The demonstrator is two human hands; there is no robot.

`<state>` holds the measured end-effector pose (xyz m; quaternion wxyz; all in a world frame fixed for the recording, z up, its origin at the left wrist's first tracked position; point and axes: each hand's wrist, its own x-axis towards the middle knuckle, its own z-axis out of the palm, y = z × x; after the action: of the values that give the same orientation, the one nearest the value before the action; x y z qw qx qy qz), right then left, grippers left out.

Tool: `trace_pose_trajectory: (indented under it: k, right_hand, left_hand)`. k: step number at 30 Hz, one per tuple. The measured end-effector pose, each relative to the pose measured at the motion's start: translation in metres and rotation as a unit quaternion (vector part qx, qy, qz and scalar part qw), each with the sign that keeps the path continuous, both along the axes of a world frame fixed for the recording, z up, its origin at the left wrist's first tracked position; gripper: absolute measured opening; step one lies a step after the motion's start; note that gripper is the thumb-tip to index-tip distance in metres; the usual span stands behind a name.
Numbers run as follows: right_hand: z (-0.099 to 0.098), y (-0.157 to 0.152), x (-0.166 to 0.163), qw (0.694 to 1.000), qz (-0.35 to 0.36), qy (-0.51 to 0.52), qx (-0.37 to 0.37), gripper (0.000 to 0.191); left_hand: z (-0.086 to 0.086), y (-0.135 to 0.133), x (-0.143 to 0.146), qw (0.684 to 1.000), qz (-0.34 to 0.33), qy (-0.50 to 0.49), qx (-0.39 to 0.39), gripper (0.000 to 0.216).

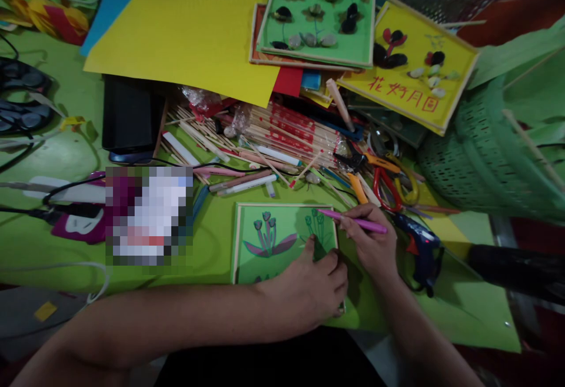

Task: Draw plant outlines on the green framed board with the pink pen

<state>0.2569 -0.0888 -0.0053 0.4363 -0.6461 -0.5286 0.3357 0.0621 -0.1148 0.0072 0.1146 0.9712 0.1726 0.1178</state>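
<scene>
Going left to right here. Pixelated patch (149, 215) far left on the green tabletop (66, 157), so nothing readable there. Black cables (26, 151) and a dark box (130, 117) up behind it, big yellow sheet (185, 36) above that.

Middle: small green framed card (269, 240) lying flat near the front edge, purple-grey flowers already drawn on its left half, thinner green stems sketched toward the right. Left hand (309, 290) pressed down on the card's lower right corner, fingers curled flat, grip closed onto the card itself and pinning it. Right hand (371, 240) just beside, grip wrapped around a pink pen (353, 221), tip aimed left at the sketched stems near the card's upper right.

Tips for the drawing bit, just opinion: keep that left palm heavy so the frame can't skate on the slick tabletop, rest the right wrist down for steady short strokes, and watch for smudging with the left fingers that close to fresh lines. Glue gun (421, 248) sitting right by the drawing wrist, worth not bumping.

Behind: pile of sticks (286, 139) with red print, too small to read. Orange-handled pliers (362, 169) next to them.

Writing: yellow framed picture (410, 57) upper right carries red Chinese characters, looks like 花好月圆. No brand visible anywhere. Green basket (485, 151) far right.
</scene>
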Motion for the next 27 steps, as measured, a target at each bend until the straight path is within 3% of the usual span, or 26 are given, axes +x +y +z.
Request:
trace_pose_trajectory:
  k: [27]
  right_hand:
    - [-0.0040, 0.0006, 0.0022, 1.000, 0.017, -0.010, -0.007, 0.016]
  left_hand:
    - [-0.0007, -0.0004, 0.0005, 1.000, 0.007, -0.008, -0.010, 0.042]
